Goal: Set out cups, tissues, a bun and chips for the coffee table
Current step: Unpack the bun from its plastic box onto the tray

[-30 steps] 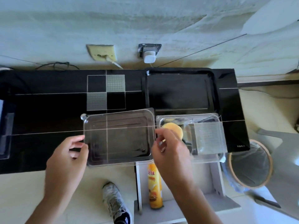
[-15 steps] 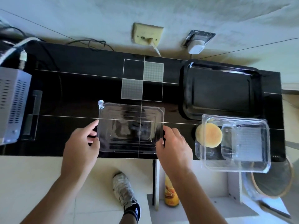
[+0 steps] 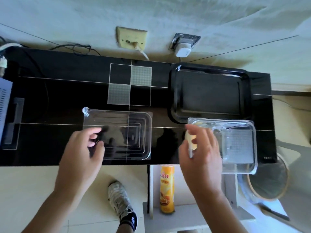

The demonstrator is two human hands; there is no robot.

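Observation:
A clear plastic lid (image 3: 121, 135) lies flat on the black table (image 3: 50, 98). My left hand (image 3: 80, 148) hovers over the lid's left end with loosely curled fingers that hold nothing. To the right stands an open clear container (image 3: 239, 145) holding a yellow bun (image 3: 190, 140), mostly hidden under my right hand (image 3: 202, 153). That hand reaches over the container's left side with fingers relaxed above the bun. An orange chips can (image 3: 166, 189) stands on a low grey shelf below the table's front edge.
A black tray (image 3: 210, 91) sits at the back right of the table. A grey device (image 3: 4, 105) is at the far left. A bin with a wooden rim (image 3: 267, 184) stands on the floor at right. My shoe (image 3: 120, 197) is below the table edge.
Both hands have let go of the clear lid, which now rests on the table. My right hand has moved right, over the bun in the container.

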